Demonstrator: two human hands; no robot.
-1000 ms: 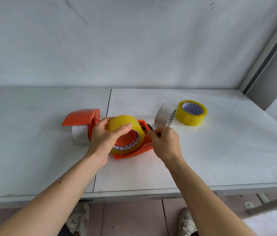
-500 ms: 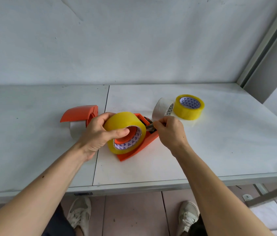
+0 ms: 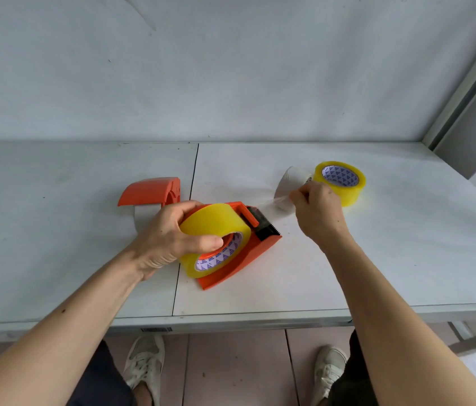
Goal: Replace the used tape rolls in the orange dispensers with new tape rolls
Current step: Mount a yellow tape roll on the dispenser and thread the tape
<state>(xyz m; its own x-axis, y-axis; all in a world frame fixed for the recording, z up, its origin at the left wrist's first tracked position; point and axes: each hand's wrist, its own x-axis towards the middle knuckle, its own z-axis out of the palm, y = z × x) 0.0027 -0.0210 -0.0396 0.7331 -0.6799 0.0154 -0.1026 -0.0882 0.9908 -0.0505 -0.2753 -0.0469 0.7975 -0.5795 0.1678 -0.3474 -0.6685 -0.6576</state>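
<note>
An orange dispenser (image 3: 255, 253) lies on the white table (image 3: 377, 259) with a new yellow tape roll (image 3: 216, 222) seated on its hub. My left hand (image 3: 169, 238) grips that roll from the left, thumb across its front. My right hand (image 3: 317, 212) pinches the clear tape end (image 3: 269, 203), stretched from the roll past the dispenser's toothed blade (image 3: 269, 228). A second orange dispenser (image 3: 150, 190) stands behind my left hand with a pale, nearly used roll (image 3: 144, 215) in it. A spare yellow roll (image 3: 340, 183) lies flat at the right, and an empty white core (image 3: 289, 183) leans beside it.
A seam (image 3: 190, 206) runs front to back through the table between the two dispensers. A grey wall stands close behind, and a metal post (image 3: 465, 89) rises at the right. My shoes (image 3: 144, 361) show on the tiled floor below the table's front edge.
My right hand has drawn the tape end away from the dispenser, up and to the right, so a clear strip now spans the gap. The dispenser has turned slightly under my left hand.
</note>
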